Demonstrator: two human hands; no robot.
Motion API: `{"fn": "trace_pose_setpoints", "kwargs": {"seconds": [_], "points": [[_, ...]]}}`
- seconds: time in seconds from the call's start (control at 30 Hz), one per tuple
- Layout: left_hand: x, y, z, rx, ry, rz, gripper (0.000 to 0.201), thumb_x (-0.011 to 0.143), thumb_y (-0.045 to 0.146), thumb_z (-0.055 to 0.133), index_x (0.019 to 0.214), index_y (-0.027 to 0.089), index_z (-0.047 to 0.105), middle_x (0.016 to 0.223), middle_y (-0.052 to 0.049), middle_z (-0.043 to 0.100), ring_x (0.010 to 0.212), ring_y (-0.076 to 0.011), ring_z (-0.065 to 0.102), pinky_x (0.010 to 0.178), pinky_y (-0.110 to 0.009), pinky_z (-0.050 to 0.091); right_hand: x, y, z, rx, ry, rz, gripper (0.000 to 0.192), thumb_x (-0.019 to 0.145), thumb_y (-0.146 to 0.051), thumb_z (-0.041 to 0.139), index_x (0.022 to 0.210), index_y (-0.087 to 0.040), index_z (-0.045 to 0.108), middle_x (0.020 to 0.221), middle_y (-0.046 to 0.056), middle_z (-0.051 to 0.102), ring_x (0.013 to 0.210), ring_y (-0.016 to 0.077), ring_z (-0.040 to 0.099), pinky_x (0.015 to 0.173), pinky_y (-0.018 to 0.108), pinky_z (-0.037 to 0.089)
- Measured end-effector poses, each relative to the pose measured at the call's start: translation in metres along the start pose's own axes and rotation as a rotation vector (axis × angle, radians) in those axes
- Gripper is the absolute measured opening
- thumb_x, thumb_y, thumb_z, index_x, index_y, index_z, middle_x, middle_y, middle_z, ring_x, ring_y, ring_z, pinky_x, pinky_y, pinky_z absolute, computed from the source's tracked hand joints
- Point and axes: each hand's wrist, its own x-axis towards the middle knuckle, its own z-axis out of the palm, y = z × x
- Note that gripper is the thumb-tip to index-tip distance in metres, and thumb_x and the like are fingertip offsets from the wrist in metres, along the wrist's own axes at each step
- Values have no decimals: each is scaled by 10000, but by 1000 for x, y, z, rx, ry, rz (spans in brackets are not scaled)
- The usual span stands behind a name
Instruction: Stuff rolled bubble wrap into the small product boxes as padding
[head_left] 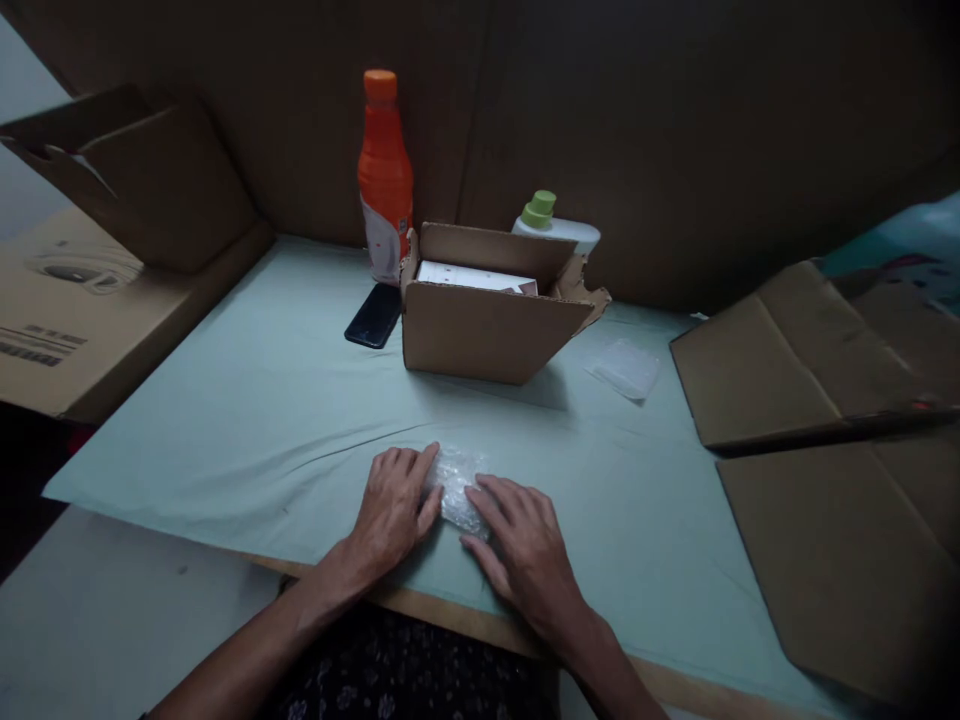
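A small piece of clear bubble wrap (455, 482) lies on the pale green cloth near the table's front edge. My left hand (394, 505) rests flat on its left side, fingers together. My right hand (521, 545) presses on its right side, fingertips on the plastic. What is inside the wrap cannot be seen. Behind the hands stands an open cardboard box (487, 325) with a white box (476, 278) inside it.
An orange bottle (385, 175) and a black phone (373, 315) sit left of the box. A white bottle with a green cap (553, 222) is behind it. A clear plastic bag (625, 368) lies at right. Flattened cardboard (817, 400) covers the right side, more boxes (90, 300) the left.
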Motion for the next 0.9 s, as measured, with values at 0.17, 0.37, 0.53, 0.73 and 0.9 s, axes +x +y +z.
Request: {"fn": "trace_pose_setpoints", "kwargs": {"seconds": [0.17,0.37,0.53,0.73,0.9], "points": [[-14,4,-8,-482,82,-364,703,871,406,629,1488,176,386,1184,-130,622,1005,-250,611,909,-443,515,14,7,7,195,28,86,304,943,-149,542,1216,-208,665,1144,113,744,1039,267,668,867,433,522],[-18,23,-29,-1111,-102,-626,1063,711,453,798,1568,127,261,1107,-100,660,942,-214,630,855,-323,518,16,-12,-3,749,-188,371,254,922,-304,601,1138,-214,699,1019,43,758,906,212,687,806,325,538],[-14,28,-24,-1141,-32,-662,973,757,408,809,1562,154,324,670,70,532,586,-97,456,578,-203,397,5,-9,-11,841,-250,548,334,905,-418,609,1140,-198,701,1035,61,744,955,226,684,855,317,542],[-8,36,12,-1556,109,-711,878,737,414,840,1494,212,445,1025,-55,716,934,-188,642,863,-284,497,-10,-17,14,990,24,624,662,831,-508,696,1411,-244,517,1350,123,647,1184,286,652,973,398,557],[5,38,12,-1537,-37,-624,867,755,460,825,1493,212,443,1177,-120,718,998,-248,677,864,-345,532,11,-8,-3,1243,-17,756,460,825,-530,694,1196,-267,629,812,3,679,608,177,631,491,283,554]]}}
